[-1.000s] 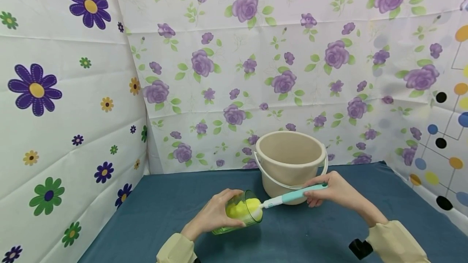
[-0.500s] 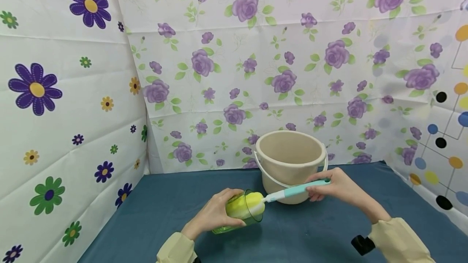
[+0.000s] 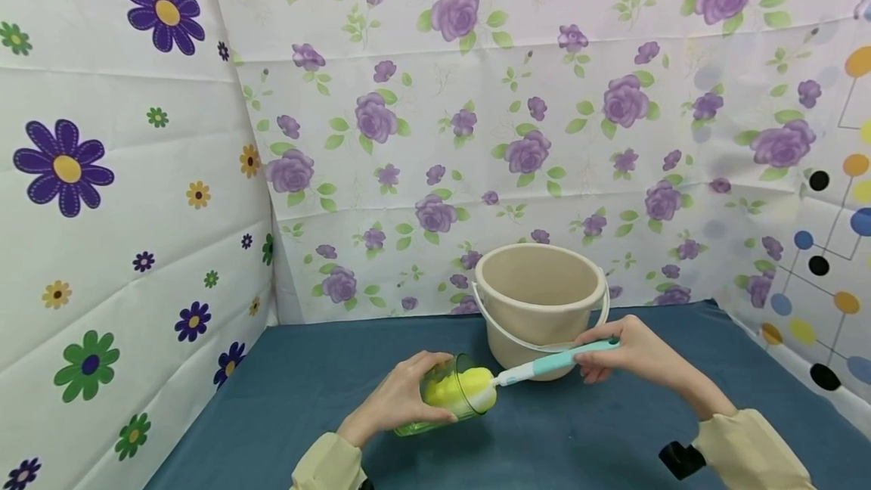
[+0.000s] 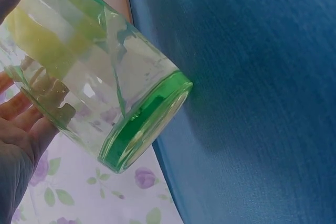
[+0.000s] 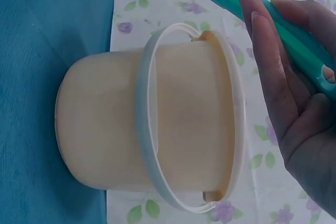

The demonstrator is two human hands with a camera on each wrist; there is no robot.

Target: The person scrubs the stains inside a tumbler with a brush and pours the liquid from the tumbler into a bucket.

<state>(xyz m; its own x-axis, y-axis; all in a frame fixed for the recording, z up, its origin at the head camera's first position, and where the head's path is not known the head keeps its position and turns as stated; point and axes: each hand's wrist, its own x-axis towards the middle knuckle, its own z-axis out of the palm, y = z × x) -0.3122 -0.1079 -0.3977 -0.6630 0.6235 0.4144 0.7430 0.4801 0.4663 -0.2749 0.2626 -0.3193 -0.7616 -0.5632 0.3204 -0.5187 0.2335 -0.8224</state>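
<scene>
Glass (image 4: 102, 74) tilted over the worktop (image 3: 320, 369), the left hand (image 3: 403, 395) curls its fingers round it while the right hand (image 3: 624, 352) pinches the brush (image 3: 519, 374) partly inside, ideally worked straight along the glass's axis.

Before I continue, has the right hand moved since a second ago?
Yes, slightly: in the head view, the right hand has shifted rightward, judged against the bucket, carrying the brush with it.
</scene>
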